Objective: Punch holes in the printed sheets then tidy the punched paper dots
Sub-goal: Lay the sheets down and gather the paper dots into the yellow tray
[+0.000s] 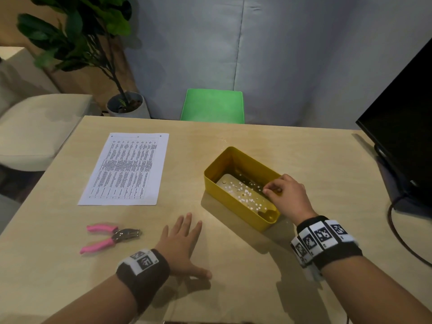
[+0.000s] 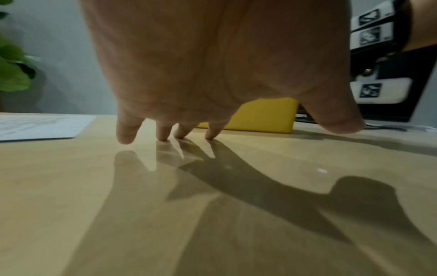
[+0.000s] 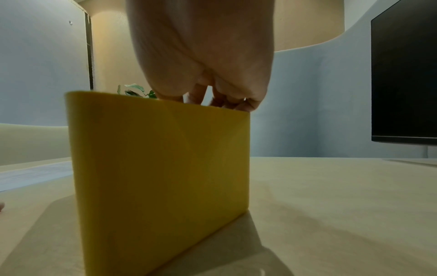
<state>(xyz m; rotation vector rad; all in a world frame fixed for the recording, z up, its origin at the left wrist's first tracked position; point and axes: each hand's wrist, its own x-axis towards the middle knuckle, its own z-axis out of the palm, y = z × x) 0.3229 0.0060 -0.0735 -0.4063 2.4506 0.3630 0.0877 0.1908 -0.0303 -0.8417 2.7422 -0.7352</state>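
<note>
Head view: pale wooden table (image 1: 304, 160), grey curtain (image 1: 280, 54).

I see a pale wood-look surface (image 1: 233, 141) with a soft sheen, a smooth matt yellow plastic bin (image 1: 236, 202), a white paper sheet (image 1: 126, 169), and a punch (image 1: 112, 237) of bare shiny metal with pink rubbery handles.

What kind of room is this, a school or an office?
Probably an office or study corner. A wooden desk holds a printed sheet, a pink hole punch and a dark monitor at the right edge. A green chair and a potted plant stand behind.
</note>
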